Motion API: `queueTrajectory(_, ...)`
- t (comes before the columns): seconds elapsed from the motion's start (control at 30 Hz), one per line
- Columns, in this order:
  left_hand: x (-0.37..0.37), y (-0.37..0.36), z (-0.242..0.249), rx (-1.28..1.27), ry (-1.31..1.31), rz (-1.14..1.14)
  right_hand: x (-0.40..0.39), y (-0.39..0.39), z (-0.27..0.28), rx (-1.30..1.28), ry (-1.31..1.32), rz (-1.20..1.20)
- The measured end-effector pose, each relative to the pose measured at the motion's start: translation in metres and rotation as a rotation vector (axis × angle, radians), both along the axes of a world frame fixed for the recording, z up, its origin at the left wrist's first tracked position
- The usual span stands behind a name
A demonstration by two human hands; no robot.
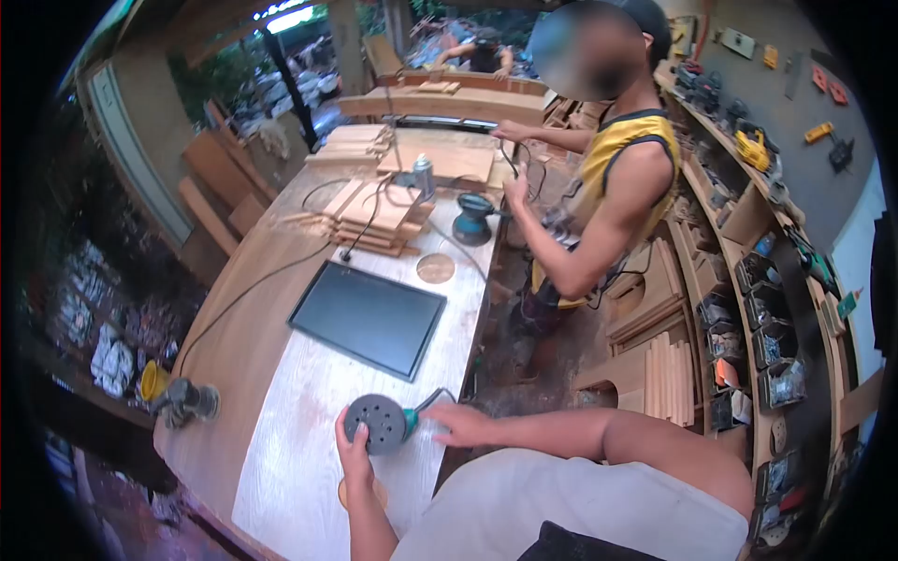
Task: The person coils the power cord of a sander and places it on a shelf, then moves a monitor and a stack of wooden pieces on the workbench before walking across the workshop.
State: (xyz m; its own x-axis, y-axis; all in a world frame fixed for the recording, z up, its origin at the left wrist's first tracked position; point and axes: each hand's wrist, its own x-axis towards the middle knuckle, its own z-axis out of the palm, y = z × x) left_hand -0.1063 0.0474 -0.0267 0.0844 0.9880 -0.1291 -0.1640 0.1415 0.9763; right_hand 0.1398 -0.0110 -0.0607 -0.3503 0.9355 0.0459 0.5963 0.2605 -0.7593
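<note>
My left hand (354,455) is closed on a random orbital sander, its thumb on the rim of the dark round pad (378,423). The pad faces up and its holes show. The sander's green body (411,423) sticks out to the right. Close to that end is my right hand (463,425), fingers stretched out and holding nothing I can see. A black cord (435,396) runs by the fingers. Beside my left wrist, a tan round disc (379,493) lies partly hidden on the whitish board (281,467).
Beyond the sander lies a dark framed panel (368,316). Stacked wood pieces (379,213), a spray can (424,176) and a second sander (473,221) stand farther back. A co-worker in a yellow top (636,154) holds a cord at right. A power tool (187,402) sits at the left edge.
</note>
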Motion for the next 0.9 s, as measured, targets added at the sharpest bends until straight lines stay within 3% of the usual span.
queueTrajectory(0.13,-0.001,0.003,-0.003,-0.010,-0.043,0.008,-0.001,0.014,0.020,0.263,-0.008,-0.113)
queueTrajectory(0.2,-0.002,0.008,-0.006,0.038,-0.004,-0.034,-0.004,0.019,0.036,0.422,-0.277,-0.121)
queueTrajectory(0.23,-0.003,0.011,-0.005,0.023,0.000,-0.017,-0.004,0.022,0.032,0.410,-0.270,-0.102)
queueTrajectory(0.3,-0.006,0.016,-0.005,-0.079,-0.180,-0.062,-0.005,0.028,0.013,0.266,-0.551,0.088)
queueTrajectory(0.37,-0.009,0.025,-0.013,-0.087,-0.207,-0.097,-0.012,0.036,0.008,0.276,-0.547,0.114)
queueTrajectory(0.43,-0.014,0.036,-0.021,-0.084,-0.236,-0.130,-0.021,0.046,0.007,0.062,-0.540,0.110)
queueTrajectory(0.53,-0.029,0.044,-0.045,-0.394,-0.560,-0.200,-0.021,0.043,0.011,0.018,-0.450,0.136)
queueTrajectory(0.63,-0.045,0.032,-0.072,-0.330,-0.760,-0.198,-0.028,0.040,0.019,-0.020,-0.421,0.181)
queueTrajectory(0.77,-0.054,0.001,-0.083,-0.167,-0.748,-0.101,-0.049,0.040,0.050,-0.082,-0.406,0.354)
queueTrajectory(0.83,-0.064,-0.016,-0.072,-0.222,-0.547,-0.189,-0.062,0.038,0.063,-0.113,-0.396,0.420)
queueTrajectory(0.87,-0.071,-0.024,-0.068,-0.422,-0.562,-0.149,-0.069,0.038,0.067,-0.127,-0.333,0.414)
queueTrajectory(0.9,-0.079,-0.031,-0.071,-0.468,-0.661,-0.131,-0.077,0.041,0.068,-0.140,-0.268,0.417)
